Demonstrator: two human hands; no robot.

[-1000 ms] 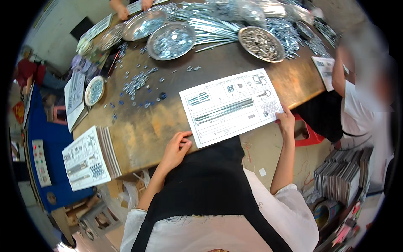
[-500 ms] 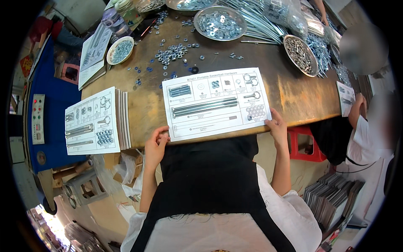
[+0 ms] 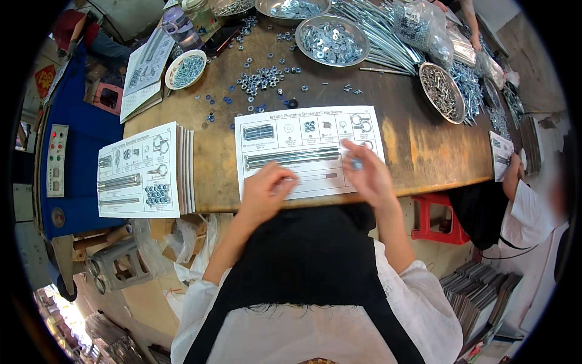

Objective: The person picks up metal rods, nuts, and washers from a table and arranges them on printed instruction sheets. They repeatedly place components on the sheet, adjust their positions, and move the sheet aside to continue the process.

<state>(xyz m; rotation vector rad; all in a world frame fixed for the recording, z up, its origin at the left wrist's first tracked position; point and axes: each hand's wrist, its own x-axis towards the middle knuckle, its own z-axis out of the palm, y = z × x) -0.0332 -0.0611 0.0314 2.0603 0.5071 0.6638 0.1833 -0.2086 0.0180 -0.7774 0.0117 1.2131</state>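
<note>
A printed card [image 3: 290, 159] with pictures of bolts, nuts and rings lies flat on the worn wooden table, at the front edge before me. My left hand [image 3: 265, 193] is over its lower left part, fingers curled in toward the thumb; whatever they may hold is hidden. Above the card's right side, my right hand [image 3: 371, 179] is slightly blurred, its fingers apart. A bluish patch shows between those fingers; whether it is print or a small part I cannot tell. Loose nuts [image 3: 260, 82] are scattered beyond the card.
To the left stands a stack of similar cards [image 3: 138, 173]. Farther back are a bowl of small parts [image 3: 185, 70], a bowl of washers [image 3: 333, 41], long metal rods [image 3: 388, 45] and a bowl of screws [image 3: 441, 92]. Another person's hand [image 3: 515, 167] is at the right.
Both hands have let go of the card's lower corners and moved inward over it. The card now lies flat on the table. The view has shifted slightly.
</note>
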